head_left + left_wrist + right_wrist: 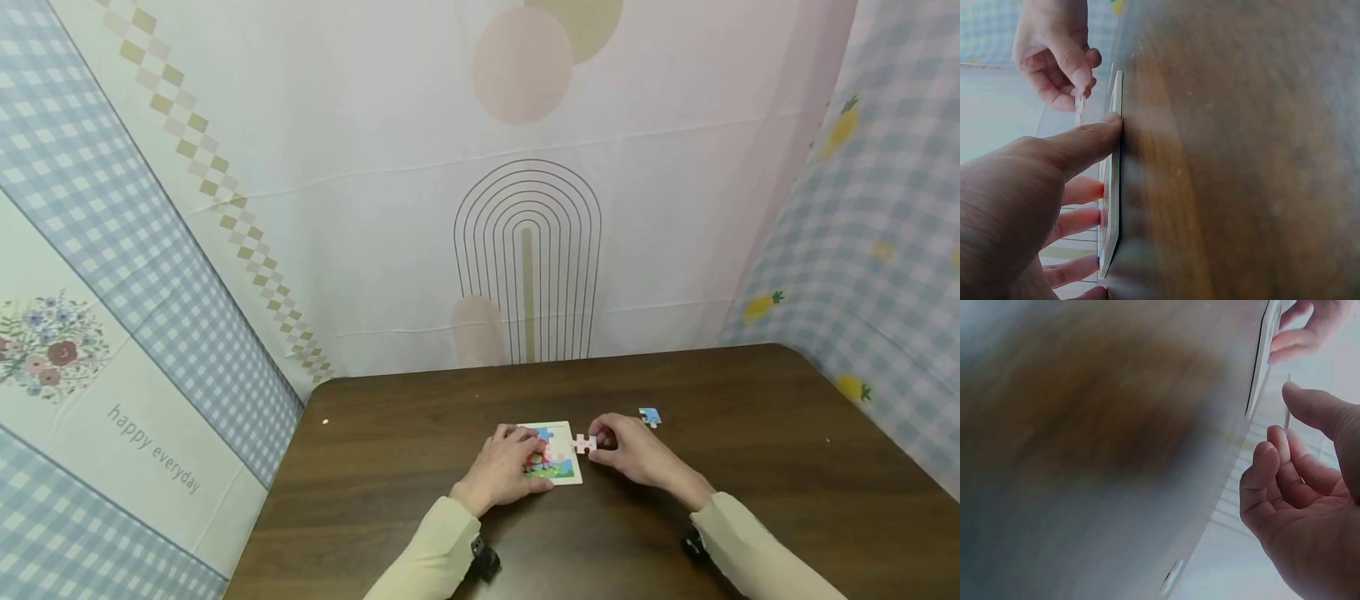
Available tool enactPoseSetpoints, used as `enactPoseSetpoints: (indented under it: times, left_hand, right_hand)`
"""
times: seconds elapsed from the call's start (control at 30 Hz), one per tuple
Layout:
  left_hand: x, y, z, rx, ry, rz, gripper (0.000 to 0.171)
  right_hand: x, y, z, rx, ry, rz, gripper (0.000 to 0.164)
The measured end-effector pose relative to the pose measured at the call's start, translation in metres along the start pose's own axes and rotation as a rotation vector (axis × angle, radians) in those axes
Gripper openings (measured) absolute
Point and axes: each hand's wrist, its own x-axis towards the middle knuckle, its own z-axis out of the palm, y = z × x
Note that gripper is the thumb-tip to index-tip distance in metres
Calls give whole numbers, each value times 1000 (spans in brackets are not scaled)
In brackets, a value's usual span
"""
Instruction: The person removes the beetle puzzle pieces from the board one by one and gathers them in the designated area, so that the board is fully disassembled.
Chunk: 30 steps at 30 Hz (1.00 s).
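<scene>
My left hand rests on a small white-framed jigsaw puzzle, its fingers on the colourful picture. Its thumb lies along the near edge, as the left wrist view shows. My right hand pinches a pale pink puzzle piece between thumb and fingertips, just right of the frame. Edge-on in the right wrist view, the piece is held above the table. The picture has blue, red and green areas, partly hidden by my left fingers.
A blue puzzle piece lies on the dark wooden table beyond my right hand. A small white speck sits at the far left. Patterned cloth hangs behind the table and on both sides.
</scene>
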Motion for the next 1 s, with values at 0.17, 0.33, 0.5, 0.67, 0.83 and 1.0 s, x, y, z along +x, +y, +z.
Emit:
enactPoseSetpoints:
  times: [0.17, 0.33, 0.5, 0.67, 0.83, 1.0]
  left_hand:
    - [0, 0, 0, -1, 3, 3, 52]
    - [-1, -1, 1, 1, 7, 7, 53]
    - [-2, -1, 1, -3, 12, 10, 54]
    - [-2, -1, 1, -7, 14, 9, 55]
    - [-2, -1, 0, -10, 14, 9, 56]
    - [-1, 0, 1, -12, 9, 11, 56]
  right_hand:
    - [-7, 10, -10, -6, 21, 6, 21]
    - [-13, 21, -21, -24, 49, -12, 21]
    - [-21, 35, -27, -45, 66, -24, 20]
    - [-28, 47, -33, -47, 86, -40, 21]
    - [-32, 57, -41, -63, 109, -46, 22]
    - [-35, 66, -49, -87, 114, -48, 21]
